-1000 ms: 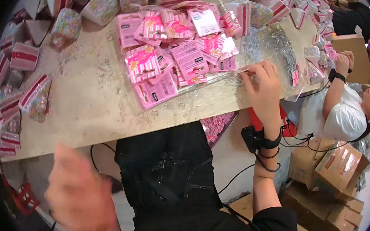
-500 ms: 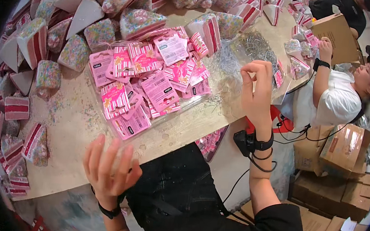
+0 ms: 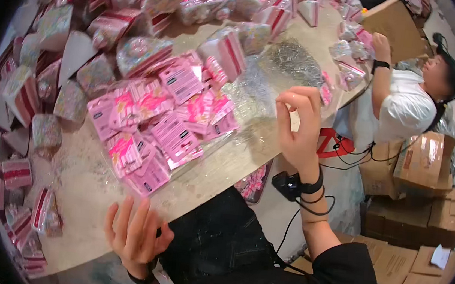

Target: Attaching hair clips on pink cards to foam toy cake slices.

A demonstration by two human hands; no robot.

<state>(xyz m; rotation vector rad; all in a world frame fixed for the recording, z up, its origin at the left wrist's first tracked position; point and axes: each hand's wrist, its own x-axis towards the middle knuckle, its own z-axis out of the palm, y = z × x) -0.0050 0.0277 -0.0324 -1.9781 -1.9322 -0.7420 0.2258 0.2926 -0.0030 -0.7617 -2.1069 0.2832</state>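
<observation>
Over the table's near edge, my left hand (image 3: 139, 237) hangs with its fingers stretched and a little apart, nothing in it. My right hand (image 3: 301, 127) is raised at the table's right side, thumb and forefinger tips brought together in a pinch. Whatever may be between them is too small to make out. Between the hands lies a heap of pink printed cards (image 3: 171, 131) with hang holes, on a clear plastic tray (image 3: 213, 150). Just beyond my right hand is a loose pile of thin, clear and dark strands (image 3: 292, 63).
Wrapped toy cake slices (image 3: 132, 53) with sprinkle-coloured sides crowd the table's far and left sides. At the right a co-worker (image 3: 409, 107) in white handles similar pieces. Cardboard boxes (image 3: 422, 166) stack behind, and a red stool (image 3: 334, 144) stands below the table's edge.
The whole view has shifted, so the table's contents sit further left. My right hand keeps its pinch, slightly lower in the picture. The left hand stays open.
</observation>
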